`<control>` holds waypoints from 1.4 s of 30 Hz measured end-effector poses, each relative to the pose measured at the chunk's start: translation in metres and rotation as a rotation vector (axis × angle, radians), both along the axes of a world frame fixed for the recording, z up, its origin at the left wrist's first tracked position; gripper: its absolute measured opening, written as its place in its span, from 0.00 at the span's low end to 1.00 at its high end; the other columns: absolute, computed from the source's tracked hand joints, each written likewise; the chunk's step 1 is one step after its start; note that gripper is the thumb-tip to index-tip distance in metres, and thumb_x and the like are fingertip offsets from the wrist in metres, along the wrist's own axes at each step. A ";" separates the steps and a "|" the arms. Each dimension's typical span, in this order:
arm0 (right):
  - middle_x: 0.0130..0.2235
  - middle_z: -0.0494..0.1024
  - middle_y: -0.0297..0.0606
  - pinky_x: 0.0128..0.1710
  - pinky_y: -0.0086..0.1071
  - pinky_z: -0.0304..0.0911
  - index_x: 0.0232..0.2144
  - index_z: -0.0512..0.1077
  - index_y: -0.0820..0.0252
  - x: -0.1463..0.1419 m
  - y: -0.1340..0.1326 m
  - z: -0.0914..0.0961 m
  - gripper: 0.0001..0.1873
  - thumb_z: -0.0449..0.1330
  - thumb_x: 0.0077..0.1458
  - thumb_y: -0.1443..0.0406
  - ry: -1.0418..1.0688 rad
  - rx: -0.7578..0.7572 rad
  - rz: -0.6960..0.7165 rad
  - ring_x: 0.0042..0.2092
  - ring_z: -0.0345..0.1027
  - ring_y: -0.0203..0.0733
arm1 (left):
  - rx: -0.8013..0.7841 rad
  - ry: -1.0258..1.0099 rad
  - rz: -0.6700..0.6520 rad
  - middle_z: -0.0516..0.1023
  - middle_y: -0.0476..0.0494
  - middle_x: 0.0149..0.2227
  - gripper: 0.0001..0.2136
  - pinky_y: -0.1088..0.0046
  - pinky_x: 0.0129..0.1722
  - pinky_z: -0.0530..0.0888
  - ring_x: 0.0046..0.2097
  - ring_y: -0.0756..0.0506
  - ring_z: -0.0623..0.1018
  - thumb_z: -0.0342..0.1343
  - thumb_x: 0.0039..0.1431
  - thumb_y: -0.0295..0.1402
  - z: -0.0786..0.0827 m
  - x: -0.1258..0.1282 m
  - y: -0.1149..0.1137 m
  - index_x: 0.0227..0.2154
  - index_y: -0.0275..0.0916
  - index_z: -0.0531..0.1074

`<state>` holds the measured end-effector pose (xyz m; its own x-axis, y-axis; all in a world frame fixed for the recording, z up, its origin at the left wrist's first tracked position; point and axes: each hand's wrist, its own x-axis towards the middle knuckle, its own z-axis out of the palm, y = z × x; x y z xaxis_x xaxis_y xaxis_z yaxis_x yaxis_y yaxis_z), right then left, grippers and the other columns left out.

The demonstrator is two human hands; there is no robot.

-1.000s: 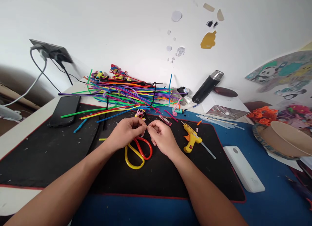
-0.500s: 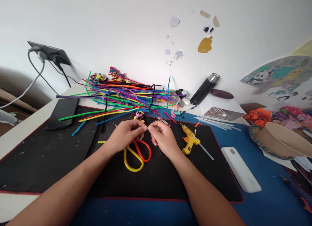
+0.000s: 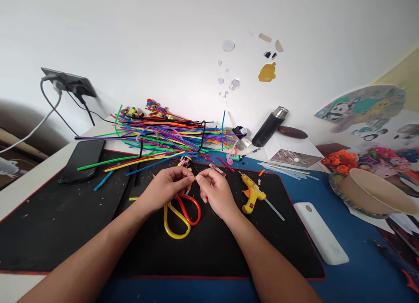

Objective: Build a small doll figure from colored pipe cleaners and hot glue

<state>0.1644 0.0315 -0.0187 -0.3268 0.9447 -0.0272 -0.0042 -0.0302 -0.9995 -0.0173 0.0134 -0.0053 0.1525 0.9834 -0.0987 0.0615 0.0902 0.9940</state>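
Observation:
My left hand point(image 3: 166, 187) and my right hand point(image 3: 214, 189) meet over a black mat point(image 3: 65, 207), fingertips pinched together on a small yellow piece point(image 3: 195, 178) held between them. Under the hands lie scissors point(image 3: 180, 211) with one red and one yellow handle. A small pink and yellow figure point(image 3: 185, 161) sits just beyond the fingers. A big pile of coloured pipe cleaners point(image 3: 163, 135) lies further back.
A yellow glue gun point(image 3: 251, 193) lies right of my right hand, with clear glue sticks point(image 3: 288, 168) behind it. A black phone point(image 3: 81, 159) is at the left, a white power bank point(image 3: 321, 233) and a paper bowl point(image 3: 373, 192) at the right, a black flask point(image 3: 270, 126) by the wall.
The view has tilted up and shifted slightly. Both hands stay pinched together at the same spot above the scissors, with only small finger movement.

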 end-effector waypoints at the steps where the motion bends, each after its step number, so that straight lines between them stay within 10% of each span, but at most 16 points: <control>1: 0.19 0.65 0.22 0.18 0.27 0.52 0.32 0.70 0.57 0.000 0.000 0.000 0.14 0.63 0.61 0.54 0.006 -0.001 0.009 0.17 0.57 0.31 | -0.008 -0.002 0.006 0.75 0.51 0.25 0.22 0.77 0.23 0.65 0.24 0.52 0.69 0.69 0.54 0.55 0.001 0.000 0.000 0.32 0.38 0.77; 42: 0.19 0.66 0.25 0.20 0.28 0.53 0.36 0.74 0.58 -0.002 -0.004 0.005 0.17 0.62 0.63 0.50 -0.031 0.035 0.011 0.18 0.57 0.33 | -0.123 -0.204 0.027 0.77 0.49 0.27 0.20 0.79 0.19 0.61 0.23 0.53 0.70 0.73 0.50 0.49 -0.001 -0.005 0.001 0.31 0.38 0.75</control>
<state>0.1624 0.0273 -0.0138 -0.3363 0.9418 -0.0042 0.0274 0.0053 -0.9996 -0.0222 0.0147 -0.0058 0.1554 0.9699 -0.1875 -0.1434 0.2100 0.9671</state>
